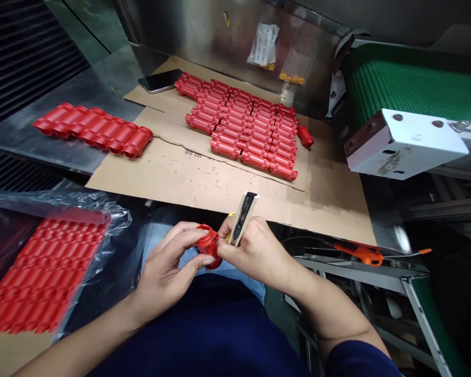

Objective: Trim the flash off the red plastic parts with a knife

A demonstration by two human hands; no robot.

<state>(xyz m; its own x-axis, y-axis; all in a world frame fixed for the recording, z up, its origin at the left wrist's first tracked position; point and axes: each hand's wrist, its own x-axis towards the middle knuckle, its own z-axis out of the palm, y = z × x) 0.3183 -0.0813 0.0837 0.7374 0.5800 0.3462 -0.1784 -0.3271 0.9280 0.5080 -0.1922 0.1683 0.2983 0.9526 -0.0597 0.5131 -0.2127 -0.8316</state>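
My left hand grips a small red plastic part low in the middle of the view, above my lap. My right hand is closed round a utility knife with a pale handle that points up and away. The knife's tip end meets the red part, and both hands touch there. On the cardboard sheet ahead lie several rows of the same red parts, with one loose red part at their right end.
Another row of red parts lies on the metal surface at left. A plastic-lined box at lower left holds several more. A phone lies at the back. A green conveyor stands at right, orange pliers below it.
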